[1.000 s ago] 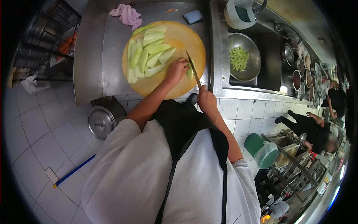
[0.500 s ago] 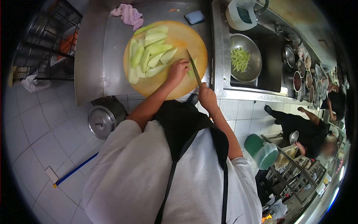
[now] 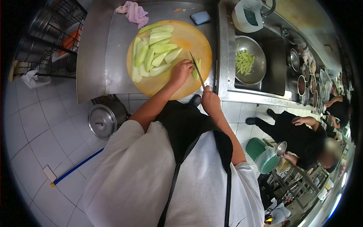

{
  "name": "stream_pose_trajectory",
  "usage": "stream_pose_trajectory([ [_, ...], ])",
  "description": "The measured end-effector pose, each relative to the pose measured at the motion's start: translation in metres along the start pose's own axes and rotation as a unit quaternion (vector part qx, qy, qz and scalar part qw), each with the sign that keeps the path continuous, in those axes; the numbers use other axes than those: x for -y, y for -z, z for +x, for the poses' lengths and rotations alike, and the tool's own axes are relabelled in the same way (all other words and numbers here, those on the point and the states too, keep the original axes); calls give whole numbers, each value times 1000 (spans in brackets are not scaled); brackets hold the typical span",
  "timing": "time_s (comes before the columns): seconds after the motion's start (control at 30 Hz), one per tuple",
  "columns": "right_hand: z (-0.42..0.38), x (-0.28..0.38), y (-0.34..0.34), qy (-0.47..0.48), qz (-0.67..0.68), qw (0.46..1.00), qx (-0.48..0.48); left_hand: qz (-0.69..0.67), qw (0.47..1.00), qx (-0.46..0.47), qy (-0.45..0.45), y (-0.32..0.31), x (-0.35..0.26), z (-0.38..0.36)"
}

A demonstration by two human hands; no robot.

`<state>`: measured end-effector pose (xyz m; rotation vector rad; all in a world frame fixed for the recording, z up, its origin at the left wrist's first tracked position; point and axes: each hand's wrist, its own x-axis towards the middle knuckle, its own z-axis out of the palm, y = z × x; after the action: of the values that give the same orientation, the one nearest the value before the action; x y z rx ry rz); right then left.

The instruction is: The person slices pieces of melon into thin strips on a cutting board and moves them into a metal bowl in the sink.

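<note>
My right hand (image 3: 210, 100) is closed round the handle of a long knife (image 3: 197, 70), whose blade points up and left over the round cutting board (image 3: 151, 89). My left hand (image 3: 182, 72) is bent, with its fingertips down beside the blade on its left; what they press on is mostly hidden. Thin pale green slices (image 3: 196, 65) lie at the blade, partly covered by it. Several large peeled green vegetable pieces (image 3: 160, 48) are heaped on the board's left half, left of my left hand.
A metal bowl (image 3: 261, 64) with green strips (image 3: 244, 61) sits at the sink (image 3: 275, 45). A pink cloth (image 3: 133, 14) and blue sponge (image 3: 200, 17) lie behind the board. A person (image 3: 291, 128) holding a metal bowl stands right, near a green bin (image 3: 256, 148). A lidded pot (image 3: 102, 122) stands lower left.
The slices to the right of the blade are more spread out. The knife has shifted slightly. The other person has moved left in view, with the metal bowl now over the green bin.
</note>
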<state>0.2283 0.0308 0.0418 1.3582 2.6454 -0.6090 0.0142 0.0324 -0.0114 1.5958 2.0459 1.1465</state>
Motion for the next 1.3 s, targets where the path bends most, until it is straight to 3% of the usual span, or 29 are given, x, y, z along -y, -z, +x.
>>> stream_pose_trajectory([
  [0.23, 30, -21, -15, 48, 84, 995, -19, -13, 1000, -8, -2, -9, 8, -2],
  [0.37, 23, -17, -14, 37, 85, 995, -35, -38, 999, -8, 38, -7, 6, -7],
  [0.6, 4, 0, 8, 20, 35, 999, -9, -20, 999, -20, 14, -6, 6, -8],
  [0.87, 7, 1, -5, 11, 9, 1000, 7, -33, 999, -35, 20, -10, 6, -9],
  [0.97, 20, 0, -20, 9, 5, 1000, 8, -21, 999, -23, -19, -6, 9, -6],
  [1.1, 31, -20, -17, 39, 103, 994, 13, -41, 999, -20, 7, -10, 10, -9],
  [1.3, 22, -3, -5, -6, 43, 999, -19, -54, 998, -31, 26, -10, 10, -13],
])
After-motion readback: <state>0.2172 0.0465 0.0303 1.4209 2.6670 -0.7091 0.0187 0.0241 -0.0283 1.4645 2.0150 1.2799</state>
